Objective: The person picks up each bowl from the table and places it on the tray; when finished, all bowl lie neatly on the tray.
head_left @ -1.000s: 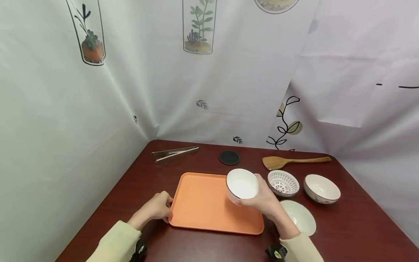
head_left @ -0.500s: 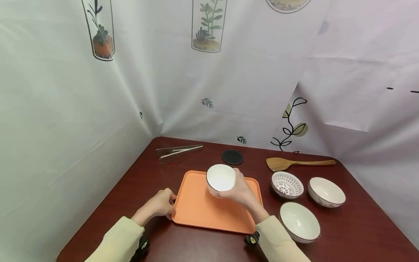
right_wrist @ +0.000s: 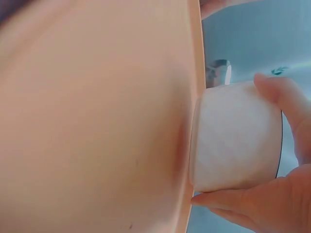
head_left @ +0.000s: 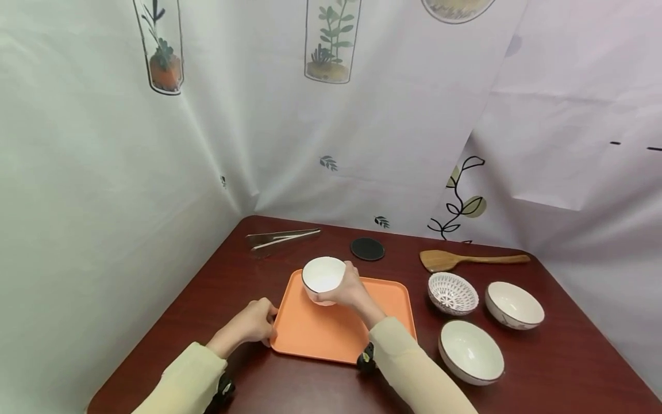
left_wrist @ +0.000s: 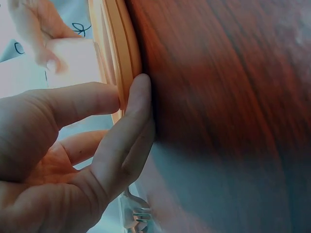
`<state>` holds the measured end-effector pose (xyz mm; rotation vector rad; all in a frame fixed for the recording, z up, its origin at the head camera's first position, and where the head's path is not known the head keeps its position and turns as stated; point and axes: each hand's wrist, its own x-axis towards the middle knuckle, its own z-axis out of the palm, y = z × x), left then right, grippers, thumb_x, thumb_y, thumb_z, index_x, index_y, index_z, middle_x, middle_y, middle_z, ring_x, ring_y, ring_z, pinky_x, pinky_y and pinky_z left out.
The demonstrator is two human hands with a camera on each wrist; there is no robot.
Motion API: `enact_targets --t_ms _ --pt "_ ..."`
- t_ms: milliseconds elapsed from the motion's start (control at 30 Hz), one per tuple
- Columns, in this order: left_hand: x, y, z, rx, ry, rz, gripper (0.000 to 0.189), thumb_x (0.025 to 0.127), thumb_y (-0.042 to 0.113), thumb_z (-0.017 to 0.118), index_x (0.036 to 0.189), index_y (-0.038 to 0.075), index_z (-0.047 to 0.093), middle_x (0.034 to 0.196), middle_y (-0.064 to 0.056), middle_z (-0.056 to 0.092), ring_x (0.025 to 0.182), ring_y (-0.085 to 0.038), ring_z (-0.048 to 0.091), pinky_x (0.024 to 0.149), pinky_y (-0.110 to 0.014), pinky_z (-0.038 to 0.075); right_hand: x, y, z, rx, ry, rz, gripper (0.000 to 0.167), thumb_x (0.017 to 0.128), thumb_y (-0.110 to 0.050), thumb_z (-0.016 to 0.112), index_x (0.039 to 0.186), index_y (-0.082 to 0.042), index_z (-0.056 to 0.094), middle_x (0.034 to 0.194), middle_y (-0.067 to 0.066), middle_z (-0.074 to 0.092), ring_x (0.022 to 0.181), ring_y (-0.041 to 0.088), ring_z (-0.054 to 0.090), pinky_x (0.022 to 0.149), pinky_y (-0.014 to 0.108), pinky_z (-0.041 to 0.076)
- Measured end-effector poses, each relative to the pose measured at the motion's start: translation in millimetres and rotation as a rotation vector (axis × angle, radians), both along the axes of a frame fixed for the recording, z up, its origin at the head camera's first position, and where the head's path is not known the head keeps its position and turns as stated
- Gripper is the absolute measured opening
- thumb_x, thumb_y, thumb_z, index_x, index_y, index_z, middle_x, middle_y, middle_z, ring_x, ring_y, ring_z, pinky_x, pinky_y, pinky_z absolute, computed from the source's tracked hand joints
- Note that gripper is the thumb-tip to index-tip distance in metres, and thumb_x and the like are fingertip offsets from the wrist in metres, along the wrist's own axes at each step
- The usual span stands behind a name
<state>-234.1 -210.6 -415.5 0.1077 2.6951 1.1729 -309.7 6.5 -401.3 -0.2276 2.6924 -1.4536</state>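
An orange tray [head_left: 320, 333] lies on the dark red table. At its left edge my left hand [head_left: 250, 323] pinches the rim; in the left wrist view the thumb and fingers [left_wrist: 138, 94] meet on either side of the tray rim [left_wrist: 124, 43]. My right hand [head_left: 351, 288] grips a white bowl [head_left: 323, 275] by its side, over the tray's far left corner. The bowl stands mouth up, its plain white inside showing. In the right wrist view the base of the bowl [right_wrist: 235, 138] is right at the tray surface [right_wrist: 97, 121], with fingers and thumb round its wall.
To the right stand a patterned bowl [head_left: 453, 293], a white bowl [head_left: 514, 306] and a nearer bowl [head_left: 472, 352]. Along the back lie metal tongs [head_left: 285, 238], a black round coaster [head_left: 368, 249] and a wooden spatula [head_left: 439, 260]. A printed curtain [head_left: 388, 144] hangs behind the table.
My right hand has carried the bowl leftward across the tray, from its right side to the far left corner, and lower. The left hand keeps its hold on the rim.
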Motion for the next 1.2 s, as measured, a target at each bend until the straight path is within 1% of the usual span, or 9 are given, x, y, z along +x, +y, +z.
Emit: enact_targets --t_ms 100,267,400,633,733,833,1000,1067,1200 --pt "0.5 -1.1 3.3 -0.023 -0.003 0.007 0.054 0.067 -0.016 0.06 0.121 -0.019 0.059 0.061 -0.01 0.063 0.052 -0.02 0.066 0.048 -0.031 0.058 -2.7 -10 -0.3 -0.009 -0.02 0.0 0.113 0.06 -0.022 0.092 0.149 -0.002 0.026 0.136 0.023 0.042 0.118 0.038 0.052 0.093 0.049 0.054" --pt "-6.6 6.3 6.1 -0.015 0.03 -0.054 0.048 0.066 -0.017 0.059 0.113 -0.015 0.065 0.059 -0.009 0.064 0.051 -0.02 0.066 0.047 -0.03 0.058 -8.0 -9 -2.0 -0.001 -0.033 -0.059 0.113 0.061 -0.022 0.091 0.151 -0.003 0.024 0.14 0.023 0.039 0.12 0.04 0.051 0.094 0.051 0.053" --pt "-12.0 15.5 6.5 -0.007 0.032 -0.075 0.05 0.067 -0.017 0.061 0.117 -0.016 0.063 0.059 -0.009 0.064 0.051 -0.02 0.066 0.048 -0.03 0.058 -12.0 0 -2.8 0.032 -0.036 -0.081 0.117 0.063 -0.022 0.091 0.153 -0.004 0.018 0.144 0.025 0.035 0.122 0.041 0.05 0.097 0.052 0.051" --pt "-11.2 16.1 4.6 -0.035 -0.004 -0.04 0.053 0.069 -0.017 0.063 0.122 -0.018 0.058 0.063 -0.01 0.065 0.054 -0.02 0.067 0.049 -0.031 0.059 -9.9 9 0.9 0.155 -0.097 0.014 0.134 0.068 -0.038 0.087 0.156 -0.003 -0.007 0.155 0.03 0.02 0.136 0.043 0.04 0.108 0.051 0.043" --pt "-9.1 10.5 3.1 -0.04 -0.01 -0.024 0.054 0.069 -0.016 0.063 0.122 -0.02 0.056 0.067 -0.011 0.066 0.056 -0.021 0.067 0.05 -0.031 0.059 -3.0 13 3.5 0.175 -0.09 0.06 0.134 0.07 -0.04 0.086 0.156 -0.002 -0.01 0.157 0.031 0.016 0.14 0.044 0.034 0.11 0.054 0.041" --pt "-7.0 5.3 0.8 -0.037 -0.017 -0.011 0.055 0.068 -0.017 0.063 0.123 -0.021 0.055 0.07 -0.011 0.067 0.057 -0.021 0.068 0.051 -0.032 0.06 6.1 20 4.3 0.187 -0.05 0.064 0.126 0.071 -0.041 0.086 0.156 0.002 0.003 0.156 0.029 0.023 0.139 0.042 0.036 0.109 0.054 0.041" --pt "-5.3 2.3 -2.6 -0.036 -0.025 -0.005 0.058 0.068 -0.016 0.063 0.125 -0.022 0.052 0.072 -0.011 0.066 0.058 -0.021 0.067 0.051 -0.032 0.06 17.8 36 2.3 0.12 0.023 -0.036 0.096 0.071 -0.035 0.086 0.144 0.002 0.037 0.14 0.019 0.051 0.125 0.035 0.053 0.097 0.05 0.051" --pt "-5.6 2.8 -2.7 -0.033 -0.021 -0.011 0.058 0.068 -0.016 0.063 0.125 -0.023 0.052 0.073 -0.012 0.067 0.059 -0.021 0.068 0.052 -0.032 0.06 21.2 44 1.4 0.086 0.04 -0.068 0.087 0.072 -0.032 0.086 0.14 0.0 0.043 0.135 0.016 0.055 0.123 0.034 0.055 0.094 0.049 0.052" --pt "-6.2 4.1 -1.6 -0.028 -0.018 -0.011 0.058 0.069 -0.017 0.063 0.125 -0.024 0.051 0.074 -0.013 0.068 0.06 -0.022 0.068 0.052 -0.032 0.06 28.2 59 2.7 0.092 0.093 -0.086 0.079 0.074 -0.03 0.085 0.138 -0.002 0.048 0.132 0.015 0.057 0.122 0.034 0.054 0.095 0.049 0.052"
